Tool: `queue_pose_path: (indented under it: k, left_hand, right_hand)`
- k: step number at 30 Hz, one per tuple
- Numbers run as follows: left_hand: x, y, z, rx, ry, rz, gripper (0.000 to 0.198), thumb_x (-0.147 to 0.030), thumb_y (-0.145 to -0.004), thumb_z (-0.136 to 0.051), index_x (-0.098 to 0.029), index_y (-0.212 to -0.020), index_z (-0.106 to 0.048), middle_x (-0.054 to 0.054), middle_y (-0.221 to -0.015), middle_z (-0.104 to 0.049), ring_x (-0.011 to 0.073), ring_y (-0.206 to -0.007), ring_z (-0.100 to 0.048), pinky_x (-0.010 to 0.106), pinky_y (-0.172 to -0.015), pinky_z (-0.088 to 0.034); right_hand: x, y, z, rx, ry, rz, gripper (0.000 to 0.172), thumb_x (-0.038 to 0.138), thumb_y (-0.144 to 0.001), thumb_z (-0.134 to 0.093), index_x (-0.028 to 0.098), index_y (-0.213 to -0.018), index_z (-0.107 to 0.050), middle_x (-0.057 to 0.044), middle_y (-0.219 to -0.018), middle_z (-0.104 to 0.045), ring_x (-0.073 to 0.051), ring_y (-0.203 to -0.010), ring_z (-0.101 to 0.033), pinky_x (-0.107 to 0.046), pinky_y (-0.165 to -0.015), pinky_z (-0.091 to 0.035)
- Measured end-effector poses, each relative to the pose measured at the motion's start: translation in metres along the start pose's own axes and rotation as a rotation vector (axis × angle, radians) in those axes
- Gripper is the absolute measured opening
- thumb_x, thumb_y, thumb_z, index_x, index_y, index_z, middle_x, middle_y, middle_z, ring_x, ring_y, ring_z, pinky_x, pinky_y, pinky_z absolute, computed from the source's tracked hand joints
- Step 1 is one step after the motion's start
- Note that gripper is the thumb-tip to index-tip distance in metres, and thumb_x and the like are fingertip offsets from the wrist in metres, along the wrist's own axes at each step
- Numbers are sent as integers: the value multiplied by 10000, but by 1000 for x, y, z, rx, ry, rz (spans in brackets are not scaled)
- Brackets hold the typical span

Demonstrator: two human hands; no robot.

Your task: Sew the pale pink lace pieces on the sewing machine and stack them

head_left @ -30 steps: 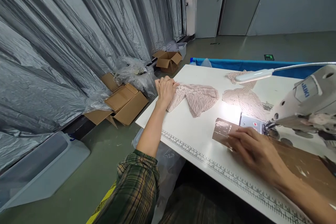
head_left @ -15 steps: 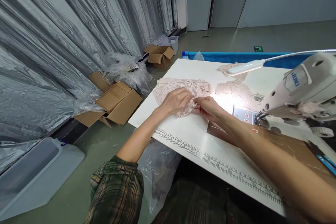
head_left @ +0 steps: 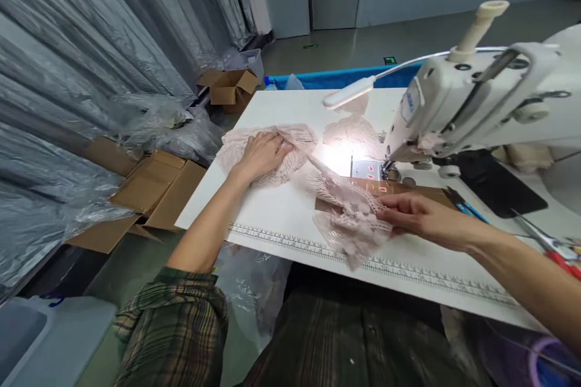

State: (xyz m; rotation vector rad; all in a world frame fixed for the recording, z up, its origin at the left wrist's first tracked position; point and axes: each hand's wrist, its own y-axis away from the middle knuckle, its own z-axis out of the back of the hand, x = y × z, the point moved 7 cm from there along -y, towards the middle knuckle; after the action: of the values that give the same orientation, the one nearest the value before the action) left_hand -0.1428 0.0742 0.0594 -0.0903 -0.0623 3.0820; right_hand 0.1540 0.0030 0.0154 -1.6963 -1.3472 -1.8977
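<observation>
My right hand (head_left: pixel 411 217) has drawn one lace piece (head_left: pixel 349 221) off the lace pile (head_left: pixel 299 136) — fingers pinched on its edge, it now drapes by the front edge of the table (head_left: pixel 281 217) — while my left hand (head_left: pixel 261 154) lies flat, unclenched, on that pile.

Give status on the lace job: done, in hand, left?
Done: one lace piece is separated from the stack and lies by the table's front edge. In hand: right hand pinches that piece; left hand presses flat on the stack. Left: nothing is fed into the sewing machine yet. Loose lace under the lamp: sewn or not, cannot tell.
</observation>
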Motion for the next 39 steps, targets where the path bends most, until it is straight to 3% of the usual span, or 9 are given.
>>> queue_pose_path:
  k: [7, 12, 15, 18, 21, 25, 30, 34, 39]
  left_hand:
    - [-61, -5, 18, -135, -36, -30, 300, -167, -936, -448, -96, -1161, -633, 216, -1237, -628, 385, -1229, -581, 572, -1100, -406]
    - [-185, 51, 6, 211, 564, -803, 436, -188, -878, -486, -227, -1297, -601, 94, -1314, -669, 260, -1258, -605, 479, -1150, -446]
    - [-214, 84, 8, 381, 733, -986, 499, -156, -821, -547, -223, -1310, -617, 82, -1233, -727, 240, -1150, -675, 476, -1190, -425]
    - [-208, 97, 17, 461, 826, -1000, 300, -157, -844, -593, -256, -1097, -720, 18, -935, -778, 187, -857, -722, 484, -1224, -384]
    - [-185, 91, 24, 510, 937, -899, 237, -232, -886, -638, -265, -1098, -739, 13, -839, -746, 164, -801, -702, 399, -1022, -541]
    - [-148, 61, 8, 466, 889, -607, 410, -364, -945, -618, -169, -1305, -646, -15, -708, -623, 123, -607, -575, 263, -581, -473]
    - [-116, 28, -15, 85, 430, -409, 394, -379, -980, -595, -150, -1298, -630, -6, -741, -625, 130, -624, -554, 253, -573, -384]
    - [-121, 31, -14, -264, 220, -512, 256, -314, -1016, -528, -155, -1117, -702, 103, -993, -704, 199, -816, -616, 327, -701, -467]
    - [-159, 59, -25, -74, 348, -951, 332, -452, -1015, -556, -198, -1182, -690, 100, -1245, -720, 240, -1069, -670, 427, -933, -512]
  right_hand:
    - [-22, 53, 32, 51, 206, 3, 444, 604, -889, -650, 166, -881, -716, -24, -795, -624, -121, -733, -532, -250, -699, -450]
    - [-9, 50, 13, 66, 264, 73, 416, 582, -878, -659, 171, -817, -666, 9, -744, -542, -105, -684, -454, -228, -631, -397]
    - [-7, 60, 4, 155, 273, 76, 351, 498, -915, -631, 163, -821, -685, 22, -715, -539, -92, -653, -450, -217, -612, -391]
    - [-15, 77, 11, 224, 166, 10, 293, 386, -923, -613, 162, -1042, -759, -20, -870, -687, -99, -760, -589, -220, -710, -453]
    - [-22, 80, 38, 123, 62, -11, 355, 395, -873, -658, 195, -1147, -761, -49, -969, -748, -110, -810, -656, -239, -749, -488]
    - [-21, 56, 88, -320, 228, -30, 525, 579, -725, -779, 160, -1042, -777, -53, -788, -699, -125, -676, -577, -248, -598, -432]
    - [-8, 41, 115, -787, 601, -120, 335, 467, -844, -615, 153, -846, -734, 12, -574, -504, -113, -554, -409, -297, -551, -297]
    - [-2, 44, 108, -823, 702, -124, 323, 483, -803, -657, 183, -885, -742, 29, -566, -493, -124, -566, -417, -314, -571, -289]
    - [-4, 59, 114, -884, 772, -79, 209, 370, -734, -733, 188, -817, -673, 51, -565, -473, -110, -556, -407, -315, -570, -307]
